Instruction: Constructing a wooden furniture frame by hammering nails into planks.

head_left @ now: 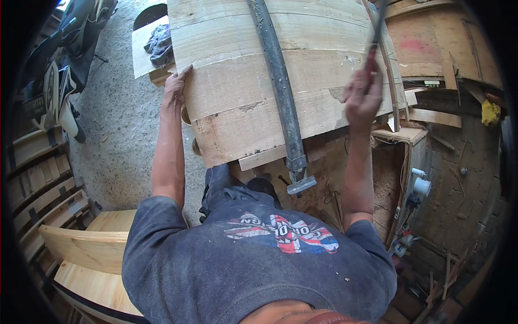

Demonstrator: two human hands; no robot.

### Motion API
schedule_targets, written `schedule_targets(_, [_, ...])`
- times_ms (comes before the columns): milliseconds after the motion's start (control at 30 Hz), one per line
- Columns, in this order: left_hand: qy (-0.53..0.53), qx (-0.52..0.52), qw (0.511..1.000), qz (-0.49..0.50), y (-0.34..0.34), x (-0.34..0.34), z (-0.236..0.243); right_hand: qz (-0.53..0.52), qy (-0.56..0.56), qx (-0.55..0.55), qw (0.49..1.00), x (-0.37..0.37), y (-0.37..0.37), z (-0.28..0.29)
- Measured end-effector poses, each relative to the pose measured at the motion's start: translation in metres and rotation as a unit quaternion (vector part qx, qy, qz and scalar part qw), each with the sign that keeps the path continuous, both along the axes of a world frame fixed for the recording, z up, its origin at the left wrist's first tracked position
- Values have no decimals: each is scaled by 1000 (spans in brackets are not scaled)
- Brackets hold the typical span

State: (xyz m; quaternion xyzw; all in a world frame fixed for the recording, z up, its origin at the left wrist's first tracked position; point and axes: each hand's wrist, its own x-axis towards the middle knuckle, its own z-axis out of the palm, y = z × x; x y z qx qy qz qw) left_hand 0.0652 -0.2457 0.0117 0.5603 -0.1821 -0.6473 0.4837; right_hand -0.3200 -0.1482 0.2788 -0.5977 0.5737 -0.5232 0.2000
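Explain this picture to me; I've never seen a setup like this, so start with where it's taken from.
There is no machine here: a person works with two bare hands. A wide fisheye camera worn on the person's head looks down, so straight edges bend near the rim and the person's own dark shirt fills the bottom.

Ahead is a broad panel of pale wood. A long, dark bar lies across it, its end sticking out past the near edge.

The left hand touches the panel's left edge. The right hand holds a red-handled tool, too blurred to identify. A crumpled cloth lies at upper left.
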Motion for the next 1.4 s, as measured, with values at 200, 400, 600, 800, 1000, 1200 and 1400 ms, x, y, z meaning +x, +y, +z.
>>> schedule_targets(200, [-8,6,1000,-11,-14,-10,-6,-171,204,-107,958,-106,-20,-141])
schedule_targets(400, [23,12,1000,-7,0,16,-32,-105,-8,341,934,-95,-24,-104])
schedule_targets(600, [1,0,1000,-4,-3,0,-14,-142,-37,-193,970,-51,-38,-27])
schedule_targets(800, [-35,6,999,17,-10,-7,-8,-143,75,393,905,-89,-28,-149])
schedule_targets(1000, [53,-4,999,-2,-3,10,-10,-154,13,214,965,-91,4,-132])
schedule_targets(1200, [21,-25,999,-34,-20,23,-35,-144,-31,269,952,-96,75,-150])
schedule_targets(1400, [-217,-51,975,11,-18,17,-23,-179,-99,253,945,-127,169,-161])
